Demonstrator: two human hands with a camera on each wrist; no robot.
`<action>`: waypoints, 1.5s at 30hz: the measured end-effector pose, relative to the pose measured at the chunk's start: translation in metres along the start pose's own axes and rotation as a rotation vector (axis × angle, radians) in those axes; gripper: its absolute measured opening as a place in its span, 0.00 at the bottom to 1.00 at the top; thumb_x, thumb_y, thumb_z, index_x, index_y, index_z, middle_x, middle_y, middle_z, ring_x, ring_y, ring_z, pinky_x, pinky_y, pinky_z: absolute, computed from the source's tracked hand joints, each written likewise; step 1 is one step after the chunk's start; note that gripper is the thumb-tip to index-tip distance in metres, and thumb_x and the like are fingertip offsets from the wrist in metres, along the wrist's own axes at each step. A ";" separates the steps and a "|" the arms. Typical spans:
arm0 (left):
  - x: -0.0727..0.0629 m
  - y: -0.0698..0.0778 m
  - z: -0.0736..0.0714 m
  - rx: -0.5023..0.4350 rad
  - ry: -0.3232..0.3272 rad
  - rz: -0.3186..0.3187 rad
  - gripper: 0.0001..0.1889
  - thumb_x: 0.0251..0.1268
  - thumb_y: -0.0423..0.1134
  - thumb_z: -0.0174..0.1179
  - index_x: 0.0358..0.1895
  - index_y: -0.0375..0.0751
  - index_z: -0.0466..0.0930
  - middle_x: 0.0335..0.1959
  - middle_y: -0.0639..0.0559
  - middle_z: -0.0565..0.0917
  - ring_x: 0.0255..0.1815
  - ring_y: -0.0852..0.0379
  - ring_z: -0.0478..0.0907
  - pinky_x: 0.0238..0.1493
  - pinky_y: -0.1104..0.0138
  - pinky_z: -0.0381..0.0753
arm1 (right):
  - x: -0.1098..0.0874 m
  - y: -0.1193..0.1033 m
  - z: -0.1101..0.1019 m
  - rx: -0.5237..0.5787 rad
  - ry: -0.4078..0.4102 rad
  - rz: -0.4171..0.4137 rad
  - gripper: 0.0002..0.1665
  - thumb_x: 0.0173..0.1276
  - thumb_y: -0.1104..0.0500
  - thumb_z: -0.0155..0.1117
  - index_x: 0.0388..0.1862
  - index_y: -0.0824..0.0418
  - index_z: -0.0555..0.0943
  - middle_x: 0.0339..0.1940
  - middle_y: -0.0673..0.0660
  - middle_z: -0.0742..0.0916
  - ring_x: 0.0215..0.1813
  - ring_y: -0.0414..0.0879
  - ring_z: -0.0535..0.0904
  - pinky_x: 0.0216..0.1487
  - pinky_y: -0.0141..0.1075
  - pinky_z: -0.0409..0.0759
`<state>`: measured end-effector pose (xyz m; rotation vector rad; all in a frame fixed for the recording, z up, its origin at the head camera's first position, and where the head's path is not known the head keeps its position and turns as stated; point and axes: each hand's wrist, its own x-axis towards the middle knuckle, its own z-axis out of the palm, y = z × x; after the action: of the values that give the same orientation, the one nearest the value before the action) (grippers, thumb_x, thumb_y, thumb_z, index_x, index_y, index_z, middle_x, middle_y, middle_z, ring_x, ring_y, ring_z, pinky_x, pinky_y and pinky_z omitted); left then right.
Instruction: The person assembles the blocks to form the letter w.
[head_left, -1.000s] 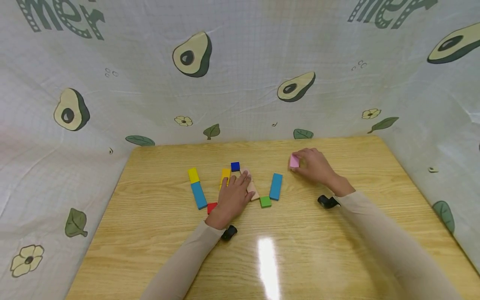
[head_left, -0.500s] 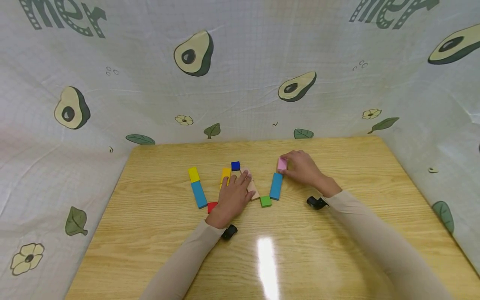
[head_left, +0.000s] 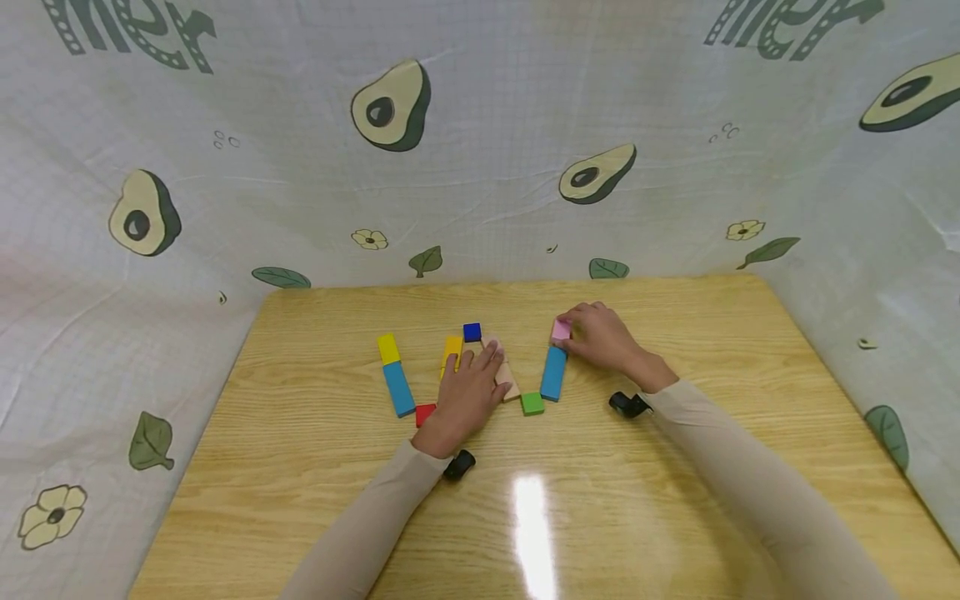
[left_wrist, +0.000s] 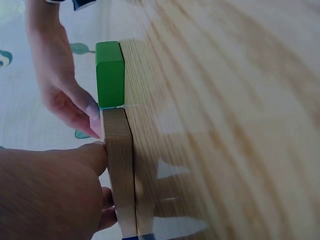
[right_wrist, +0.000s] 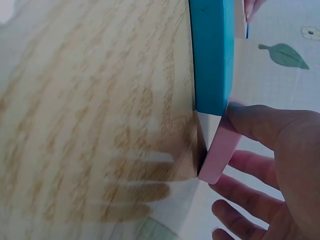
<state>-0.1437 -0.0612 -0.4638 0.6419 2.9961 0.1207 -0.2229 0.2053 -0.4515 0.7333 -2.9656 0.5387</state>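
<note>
My right hand (head_left: 602,337) pinches a pink block (head_left: 561,330) between thumb and fingers. It is at the far end of the right-hand blue block (head_left: 553,373); in the right wrist view the pink block (right_wrist: 220,150) tilts, its lower edge close to the table. My left hand (head_left: 467,400) lies with spread fingers over pale wooden blocks (head_left: 509,385), its thumb and fingertips against them, and hides part of the layout. A green block (head_left: 532,404) sits between the pale wood and the right-hand blue block.
Left of my left hand run a yellow block (head_left: 388,348), another blue block (head_left: 399,389) and a red block (head_left: 425,415). Orange-yellow pieces (head_left: 452,345) and a dark blue block (head_left: 472,332) lie beyond it. A printed cloth (head_left: 495,208) encloses the wooden table (head_left: 315,500).
My right hand has carried the pink block leftward to the far end of the right-hand blue block, shifting only slightly in the last half second. The left hand has stayed in place.
</note>
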 end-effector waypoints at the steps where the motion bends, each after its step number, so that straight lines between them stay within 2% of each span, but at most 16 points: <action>1: 0.000 0.000 0.000 -0.001 0.001 0.000 0.33 0.86 0.57 0.48 0.85 0.48 0.60 0.86 0.51 0.60 0.78 0.42 0.64 0.79 0.44 0.59 | 0.000 0.000 0.000 -0.002 -0.002 -0.001 0.29 0.72 0.51 0.75 0.62 0.71 0.85 0.57 0.69 0.87 0.57 0.66 0.80 0.59 0.59 0.77; 9: 0.000 -0.001 0.000 -0.003 0.015 0.005 0.33 0.86 0.57 0.48 0.84 0.47 0.62 0.85 0.51 0.61 0.77 0.42 0.65 0.78 0.45 0.60 | -0.001 0.000 -0.002 -0.022 -0.023 0.008 0.23 0.73 0.60 0.71 0.62 0.71 0.86 0.60 0.70 0.86 0.61 0.67 0.79 0.64 0.61 0.76; 21: 0.000 -0.001 0.002 -0.009 0.023 0.003 0.33 0.85 0.57 0.49 0.84 0.48 0.63 0.85 0.51 0.62 0.77 0.42 0.66 0.78 0.44 0.60 | -0.006 0.000 -0.002 -0.024 -0.035 -0.006 0.28 0.74 0.57 0.72 0.67 0.70 0.82 0.62 0.71 0.85 0.62 0.69 0.79 0.64 0.63 0.76; 34: -0.001 0.000 0.001 -0.033 0.019 0.001 0.33 0.85 0.56 0.50 0.84 0.47 0.63 0.85 0.51 0.62 0.78 0.42 0.65 0.79 0.44 0.58 | -0.009 -0.002 0.000 -0.023 -0.035 0.003 0.26 0.74 0.57 0.72 0.66 0.69 0.83 0.62 0.69 0.85 0.63 0.69 0.78 0.65 0.64 0.74; 45: 0.000 -0.001 0.000 -0.037 0.015 0.011 0.33 0.85 0.57 0.50 0.84 0.47 0.63 0.85 0.50 0.61 0.78 0.41 0.63 0.79 0.44 0.58 | -0.009 -0.001 0.001 -0.008 -0.003 -0.012 0.26 0.74 0.58 0.71 0.66 0.71 0.83 0.62 0.70 0.85 0.63 0.69 0.79 0.65 0.64 0.75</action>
<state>-0.1437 -0.0623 -0.4634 0.6568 2.9971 0.1826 -0.2138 0.2081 -0.4528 0.7513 -2.9629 0.5247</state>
